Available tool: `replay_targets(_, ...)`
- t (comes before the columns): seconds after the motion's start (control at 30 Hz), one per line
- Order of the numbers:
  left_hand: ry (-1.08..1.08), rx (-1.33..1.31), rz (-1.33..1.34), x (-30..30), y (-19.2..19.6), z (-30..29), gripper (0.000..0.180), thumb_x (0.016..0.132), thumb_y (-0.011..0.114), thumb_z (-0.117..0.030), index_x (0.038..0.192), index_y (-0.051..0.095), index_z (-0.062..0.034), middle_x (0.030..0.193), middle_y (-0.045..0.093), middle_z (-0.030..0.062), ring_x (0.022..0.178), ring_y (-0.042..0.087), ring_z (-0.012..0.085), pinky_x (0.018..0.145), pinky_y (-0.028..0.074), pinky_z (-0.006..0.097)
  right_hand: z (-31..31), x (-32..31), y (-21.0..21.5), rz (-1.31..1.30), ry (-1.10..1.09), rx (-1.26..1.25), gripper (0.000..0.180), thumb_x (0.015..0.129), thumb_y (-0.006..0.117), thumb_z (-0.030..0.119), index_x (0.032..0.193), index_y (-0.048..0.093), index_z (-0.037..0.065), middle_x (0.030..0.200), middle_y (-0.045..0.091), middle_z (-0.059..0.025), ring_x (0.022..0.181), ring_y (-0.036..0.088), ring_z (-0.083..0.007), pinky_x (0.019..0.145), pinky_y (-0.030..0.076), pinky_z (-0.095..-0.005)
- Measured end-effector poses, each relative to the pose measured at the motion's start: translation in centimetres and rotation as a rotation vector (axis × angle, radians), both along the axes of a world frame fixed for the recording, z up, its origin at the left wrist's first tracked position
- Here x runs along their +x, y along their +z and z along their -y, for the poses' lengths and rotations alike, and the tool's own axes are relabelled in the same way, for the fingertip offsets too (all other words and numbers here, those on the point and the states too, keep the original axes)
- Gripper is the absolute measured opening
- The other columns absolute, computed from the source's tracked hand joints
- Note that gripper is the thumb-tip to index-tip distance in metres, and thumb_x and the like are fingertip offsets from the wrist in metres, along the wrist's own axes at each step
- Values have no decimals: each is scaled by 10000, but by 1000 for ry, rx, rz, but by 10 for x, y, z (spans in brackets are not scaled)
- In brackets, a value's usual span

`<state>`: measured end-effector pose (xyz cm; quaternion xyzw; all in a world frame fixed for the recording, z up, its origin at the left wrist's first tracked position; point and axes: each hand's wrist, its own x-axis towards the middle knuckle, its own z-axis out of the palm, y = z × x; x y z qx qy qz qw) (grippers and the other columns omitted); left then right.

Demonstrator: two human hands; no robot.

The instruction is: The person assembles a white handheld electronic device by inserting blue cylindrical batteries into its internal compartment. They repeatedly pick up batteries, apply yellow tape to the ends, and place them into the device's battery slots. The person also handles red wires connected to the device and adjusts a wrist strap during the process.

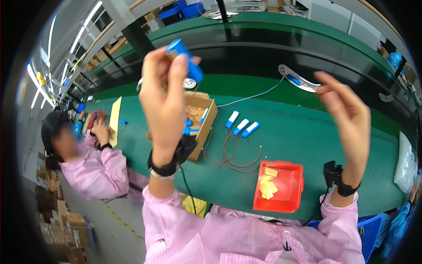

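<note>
My left hand (163,99) is raised above the green bench and grips a blue cylindrical battery cell (187,61) between thumb and fingers. My right hand (347,116) is also raised, fingers pinched near a thin wire (307,107); whether it holds that wire I cannot tell. Below my left hand sits an open cardboard box (207,115) with blue cells inside. Three blue-and-white cells (241,125) lie on the bench beside it, with red wires (233,154) looped in front.
A red tray (290,191) with yellow pieces sits at the bench's near edge. A grey curved tool (299,79) with a cable lies farther back. A person in pink (94,165) works at the left. A white bag (404,163) is at right.
</note>
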<state>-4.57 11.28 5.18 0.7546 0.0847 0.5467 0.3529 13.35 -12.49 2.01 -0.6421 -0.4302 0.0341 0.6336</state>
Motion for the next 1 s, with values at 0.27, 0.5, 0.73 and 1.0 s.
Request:
replay_targets(0.27,-88,60,291,55,12,38,218,992,607,-190,1061,568,13,880,711,91,743,675,128,629,525,233,-95,-79,-2,-160,936,-229,651,814,811,368,1253,583,-55,1182,662,-163,1120,621,-229,981,475,-343)
replay_targets(0.5,244,504,378,59,7,43,213,939,660,-86,1102,591,32,913,661,110,756,647,180,704,512,281,-100,-83,-30,-144,918,-172,583,822,806,382,1152,633,-67,1037,702,-128,977,667,-209,879,524,-328)
replay_targets(0.73,307,543,300,65,2,35,223,939,685,-154,1087,603,-9,884,694,89,748,685,161,687,518,272,-93,-78,-37,2,881,-138,727,785,832,397,1274,556,-65,1179,655,-169,1123,621,-252,981,487,-362)
replay_targets(1.0,226,503,289,76,-2,49,219,929,694,-144,1074,614,-1,860,701,87,749,692,174,702,524,280,-92,-74,-36,-144,949,-216,804,749,861,338,1336,503,-78,1282,612,-192,1199,592,-276,1042,454,-367)
